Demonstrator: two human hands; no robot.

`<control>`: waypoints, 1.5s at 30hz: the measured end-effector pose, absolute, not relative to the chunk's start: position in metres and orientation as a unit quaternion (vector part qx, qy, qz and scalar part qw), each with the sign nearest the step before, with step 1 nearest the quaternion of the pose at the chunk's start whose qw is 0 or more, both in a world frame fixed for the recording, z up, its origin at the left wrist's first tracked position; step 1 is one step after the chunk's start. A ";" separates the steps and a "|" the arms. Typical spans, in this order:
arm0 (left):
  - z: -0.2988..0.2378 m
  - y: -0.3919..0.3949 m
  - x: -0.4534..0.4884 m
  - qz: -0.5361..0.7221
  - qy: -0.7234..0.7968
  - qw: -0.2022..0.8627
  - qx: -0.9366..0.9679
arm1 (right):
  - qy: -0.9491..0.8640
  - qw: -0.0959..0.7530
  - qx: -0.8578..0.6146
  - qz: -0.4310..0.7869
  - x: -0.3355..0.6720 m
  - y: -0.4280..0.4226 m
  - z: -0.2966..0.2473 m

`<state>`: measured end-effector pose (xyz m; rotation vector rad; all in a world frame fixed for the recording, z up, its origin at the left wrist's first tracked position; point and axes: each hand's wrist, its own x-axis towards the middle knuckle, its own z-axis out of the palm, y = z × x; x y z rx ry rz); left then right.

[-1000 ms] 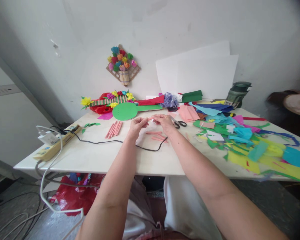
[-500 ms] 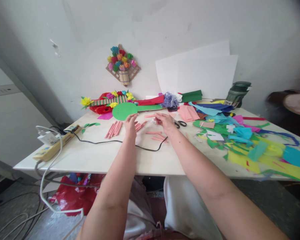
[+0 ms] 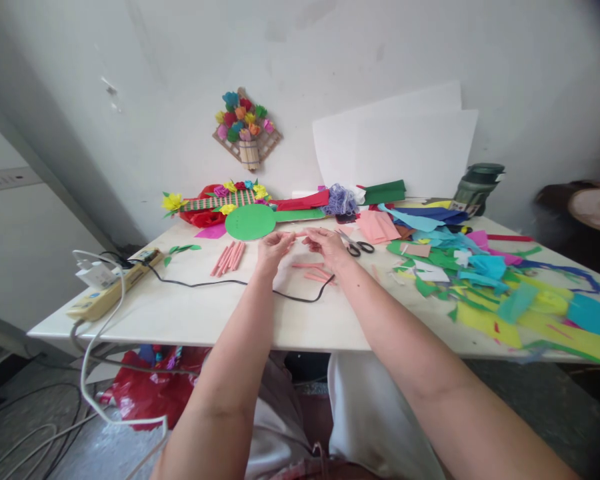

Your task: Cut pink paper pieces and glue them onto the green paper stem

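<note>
While the left hand (image 3: pixel 274 252) pinches one end of a pink strip (image 3: pixel 301 235), the right hand (image 3: pixel 327 245) pinches the other, fingertips nearly meeting. The strip looks slim, pale and roughly level between them. Both forearms stretch forward over the table (image 3: pixel 215 317), slanting inward, fingers curled. Left of the grip lie pink sticks (image 3: pixel 228 259); to its right, scissors (image 3: pixel 363 247); just nearer, loose pink pieces (image 3: pixel 309 266).
</note>
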<state>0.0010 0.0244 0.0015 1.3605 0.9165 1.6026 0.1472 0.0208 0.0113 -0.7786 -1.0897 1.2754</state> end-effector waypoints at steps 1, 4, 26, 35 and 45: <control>0.001 0.025 0.001 0.639 0.371 0.395 0.546 | -0.463 0.606 -0.337 0.552 0.148 0.021 0.011; 0.000 0.027 0.002 0.639 0.395 0.315 0.580 | -0.441 0.617 -0.349 0.551 0.149 0.024 0.011; 0.004 0.020 -0.005 0.497 0.382 0.461 0.628 | -0.639 0.552 -0.390 0.367 0.153 0.023 0.013; 0.001 0.021 -0.006 0.494 0.402 0.470 0.612 | -0.561 0.604 -0.440 0.355 0.159 0.036 0.008; -0.004 0.029 -0.009 0.550 0.381 0.488 0.561 | -0.503 0.397 -0.766 0.060 0.220 0.038 0.026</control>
